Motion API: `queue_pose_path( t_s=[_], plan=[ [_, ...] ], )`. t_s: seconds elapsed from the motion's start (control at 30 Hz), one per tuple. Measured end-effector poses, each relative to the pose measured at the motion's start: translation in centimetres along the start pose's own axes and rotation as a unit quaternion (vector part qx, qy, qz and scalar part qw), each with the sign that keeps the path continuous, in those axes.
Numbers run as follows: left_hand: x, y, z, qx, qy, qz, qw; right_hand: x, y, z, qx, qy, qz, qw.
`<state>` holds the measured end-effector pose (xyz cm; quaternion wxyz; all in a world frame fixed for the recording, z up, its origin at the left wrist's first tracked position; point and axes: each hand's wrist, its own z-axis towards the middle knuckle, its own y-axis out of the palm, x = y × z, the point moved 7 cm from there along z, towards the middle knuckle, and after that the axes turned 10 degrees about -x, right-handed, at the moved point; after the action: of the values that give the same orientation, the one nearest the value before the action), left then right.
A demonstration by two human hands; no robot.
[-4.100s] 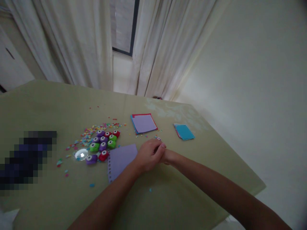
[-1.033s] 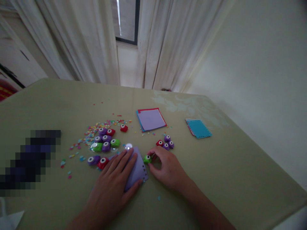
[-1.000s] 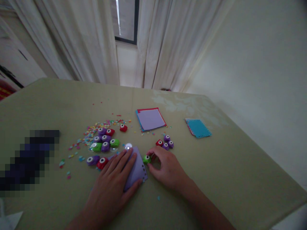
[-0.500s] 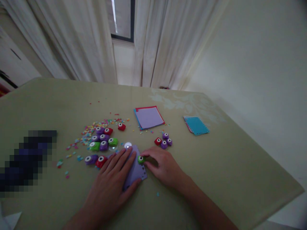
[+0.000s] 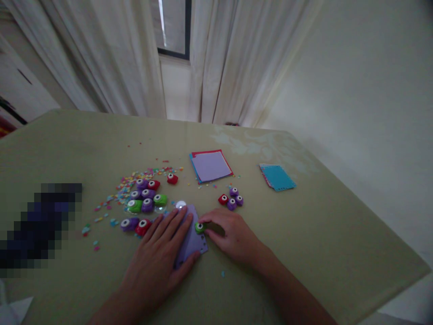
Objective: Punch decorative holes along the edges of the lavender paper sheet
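My left hand point(image 5: 160, 250) lies flat with fingers stretched over a purple sheet of paper point(image 5: 189, 241), holding it against the table. Small holes run along the sheet's right edge. Pinched between the thumb and fingers of my right hand point(image 5: 232, 232) is a small green craft paper punch point(image 5: 199, 228), set on that same edge. Just left of my left fingers are a red punch point(image 5: 143, 227) and a purple punch point(image 5: 129, 224). Part of the sheet is hidden under my left hand.
More punches point(image 5: 148, 194) stand in a group at left, beside scattered paper confetti point(image 5: 126, 189). Another cluster of punches point(image 5: 232, 201) is beyond my right hand. Farther back lie stacked paper squares point(image 5: 211, 166) and a blue-topped stack point(image 5: 278, 177) with punched edges.
The green punch has shifted very slightly toward me along the sheet's edge, still in my right hand. My left hand stays flat on the paper.
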<state>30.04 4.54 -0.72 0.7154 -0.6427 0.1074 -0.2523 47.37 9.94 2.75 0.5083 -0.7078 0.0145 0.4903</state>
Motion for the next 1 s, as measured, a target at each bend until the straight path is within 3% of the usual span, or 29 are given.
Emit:
queue_pose_path(
  t_s=[0.27, 0.43, 0.53, 0.73, 0.9, 1.0],
  plan=[
    [0.1, -0.2, -0.1, 0.006, 0.005, -0.007, 1.0, -0.1, -0.4, -0.2, 0.001, -0.009, -0.007, 1.0],
    [0.0, -0.2, -0.1, -0.009, 0.004, -0.035, 0.999, 1.1, -1.4, -0.2, 0.042, 0.01, -0.113, 0.993],
    [-0.1, -0.2, -0.2, -0.016, 0.012, -0.053, 0.998, 0.4, -1.8, -0.4, 0.063, 0.0, -0.157, 0.986],
    [-0.1, -0.4, -0.2, -0.009, 0.016, -0.055, 0.998, -2.2, 0.0, -0.7, 0.105, -0.043, -0.035, 0.993],
    [-0.1, -0.5, -0.3, -0.007, 0.021, -0.047, 0.999, -0.6, -0.2, -0.4, 0.165, -0.027, -0.025, 0.986],
    [-0.1, -0.3, -0.4, -0.012, 0.02, -0.031, 0.999, 0.1, -1.2, -0.2, 0.148, -0.032, -0.046, 0.987]
  ],
)
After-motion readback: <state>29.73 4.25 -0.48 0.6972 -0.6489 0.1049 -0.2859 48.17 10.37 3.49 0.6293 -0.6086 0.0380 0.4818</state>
